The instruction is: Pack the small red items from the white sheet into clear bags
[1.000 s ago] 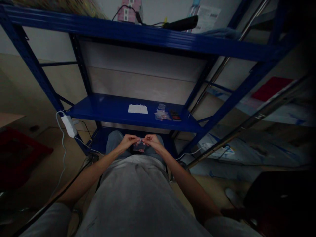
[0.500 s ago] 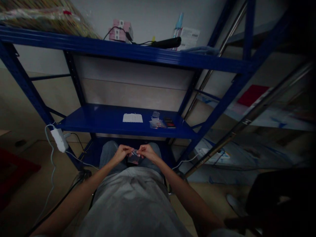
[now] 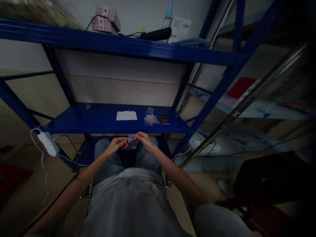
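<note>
A small clear zip bag (image 3: 132,141) hangs between my two hands, above my lap and just in front of the blue shelf's edge. My right hand (image 3: 144,139) pinches its upper right corner. At the bag's left edge are the closed fingers of my left hand (image 3: 118,144). Something small and reddish shows near the bottom of the bag, too dim to name. On the shelf beyond lie several clear plastic bags (image 3: 151,119), beside a dark flat pack (image 3: 163,118) with red marks. To their left is a white sheet of paper (image 3: 126,115).
The blue shelf board (image 3: 98,122) spans the space before my knees. Above it, the upper shelf beam (image 3: 118,46) carries pink boxes (image 3: 105,19), a black handle-like object (image 3: 158,34) and a spray bottle (image 3: 168,19). A white power strip (image 3: 48,144) hangs at the left post.
Both hands have moved forward, toward the shelf edge, with the bag. My right hand now sits higher at the bag's corner, and more of the bag shows. The camera view has shifted.
</note>
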Demonstrator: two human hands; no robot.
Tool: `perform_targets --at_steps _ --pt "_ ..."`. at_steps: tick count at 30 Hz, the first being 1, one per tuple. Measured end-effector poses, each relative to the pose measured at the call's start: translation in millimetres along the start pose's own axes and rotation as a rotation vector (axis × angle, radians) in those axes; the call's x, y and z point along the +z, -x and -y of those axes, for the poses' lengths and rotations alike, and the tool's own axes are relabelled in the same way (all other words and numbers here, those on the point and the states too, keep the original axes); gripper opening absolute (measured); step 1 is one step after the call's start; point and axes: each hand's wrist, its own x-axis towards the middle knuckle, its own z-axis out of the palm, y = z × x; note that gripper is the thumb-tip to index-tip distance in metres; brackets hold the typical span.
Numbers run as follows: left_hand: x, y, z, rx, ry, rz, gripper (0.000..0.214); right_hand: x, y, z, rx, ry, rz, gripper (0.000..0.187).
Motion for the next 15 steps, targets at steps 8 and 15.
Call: perform_targets --at_steps 8,15 --pt "-17.8 -12.1 7.6 -0.015 -0.015 -0.106 0.037 -88.1 -93.8 64.0 -0.069 0.149 -0.567 0.031" --pt "-5.4 -2.7 13.7 -0.051 -0.128 0.163 0.035 -142.8 -132.5 68.8 -0.041 0.328 -0.693 0.042"
